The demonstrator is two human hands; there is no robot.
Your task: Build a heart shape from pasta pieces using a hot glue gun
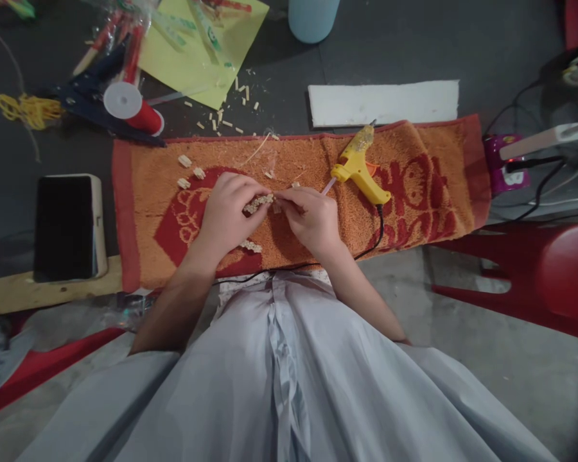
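Observation:
My left hand (228,215) pinches a short beaded-looking strip of small pale pieces (259,204) between thumb and fingers, above an orange and red towel (298,237). At the strip's right end, the fingertips of my right hand (311,215) are pressed together; what they hold, if anything, is too small to tell. A similar pale strip (250,246) lies on the towel below my left hand. Several small pale clusters (184,161) rest on the towel's left part. The yellow glue gun (361,167) lies right of my right hand, its nozzle pointing away from me.
Beyond the towel are a white board (385,104), yellow paper (241,38), scattered pale bits and a blue cup (313,19). A red thread spool (144,119) stands back left, a black-screened device (65,228) left. A purple power block (505,167) with cables and a red chair (549,269) are right.

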